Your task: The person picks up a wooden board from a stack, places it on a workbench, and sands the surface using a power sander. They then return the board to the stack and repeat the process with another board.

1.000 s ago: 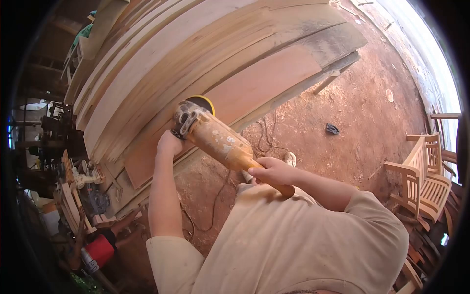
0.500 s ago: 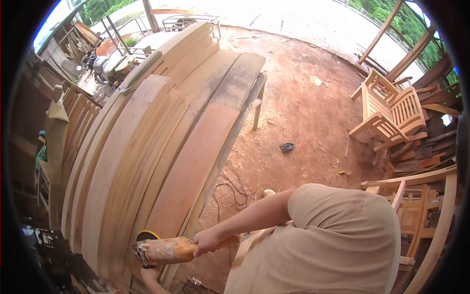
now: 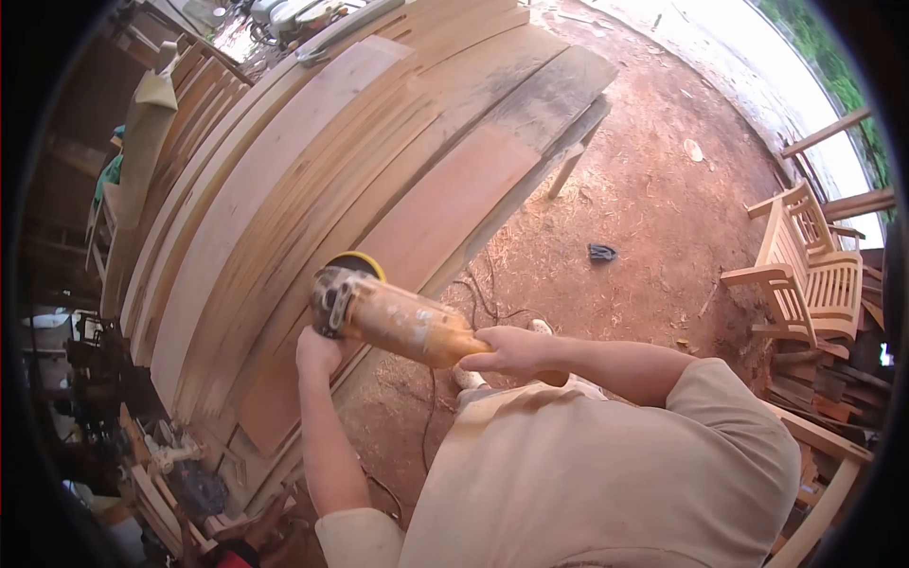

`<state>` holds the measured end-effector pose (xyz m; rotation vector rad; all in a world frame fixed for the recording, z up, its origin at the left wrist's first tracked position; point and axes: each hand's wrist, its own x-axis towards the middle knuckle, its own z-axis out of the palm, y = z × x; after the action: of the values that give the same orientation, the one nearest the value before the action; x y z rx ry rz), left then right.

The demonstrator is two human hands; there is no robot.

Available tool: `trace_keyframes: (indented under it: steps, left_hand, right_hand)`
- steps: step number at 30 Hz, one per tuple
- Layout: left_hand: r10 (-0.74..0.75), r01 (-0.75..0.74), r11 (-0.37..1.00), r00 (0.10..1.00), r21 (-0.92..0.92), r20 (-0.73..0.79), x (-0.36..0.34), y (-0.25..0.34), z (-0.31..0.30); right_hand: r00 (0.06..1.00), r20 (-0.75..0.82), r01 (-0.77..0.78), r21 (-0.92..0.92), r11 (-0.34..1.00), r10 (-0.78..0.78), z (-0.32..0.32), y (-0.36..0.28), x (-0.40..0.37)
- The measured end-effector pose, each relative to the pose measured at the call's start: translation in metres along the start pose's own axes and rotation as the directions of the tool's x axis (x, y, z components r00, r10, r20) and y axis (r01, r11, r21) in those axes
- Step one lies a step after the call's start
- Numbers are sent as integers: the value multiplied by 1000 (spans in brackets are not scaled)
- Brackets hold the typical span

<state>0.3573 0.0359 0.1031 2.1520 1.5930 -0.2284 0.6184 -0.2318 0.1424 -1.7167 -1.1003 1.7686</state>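
Note:
A worn orange power sander [image 3: 402,320] with a yellow-edged disc [image 3: 358,265] is over the reddish board [image 3: 454,199], near its middle. My right hand [image 3: 511,350] is wrapped round the rear end of its body. At the head end, my left hand [image 3: 319,352] grips the sander's front, its fingers partly hidden behind the tool. The disc is tilted and its contact with the board cannot be made out. Several long pale planks [image 3: 275,170] lie side by side to the left of the reddish board.
A wooden bench chair [image 3: 791,265] stands on the dirt floor at the right. A black cloth [image 3: 601,253] and a cable [image 3: 488,298] lie on the ground. Tools and clutter [image 3: 189,464] fill the lower left, and wooden frames [image 3: 833,483] the lower right.
The sander and both hands have moved up the reddish board, away from its near end. The head view has turned, so the planks and chair appear shifted and tilted.

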Motion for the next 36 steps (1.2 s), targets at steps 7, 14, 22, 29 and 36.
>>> trace_keyframes:
  steps: [7,14,22,29,36]
  left_hand:
    - [112,-116,987,993,113,45,67,147,20]
    - [288,-322,913,944,252,160,98,289,14]
    - [404,-405,882,913,241,57,111,377,31]
    - [456,-433,871,888,231,-54,85,407,42]
    - [271,-298,936,950,188,153,49,303,12]
  right_hand:
    - [968,-247,-9,144,990,44,-60,43,-43]
    - [875,-482,120,146,982,-35,-112,82,-55]
    - [860,-459,-20,410,912,225,-151,85,-80]
    - [837,-491,24,473,881,241,-139,106,-92]
    - [934,-357,179,505,844,15,-93,94,-75]
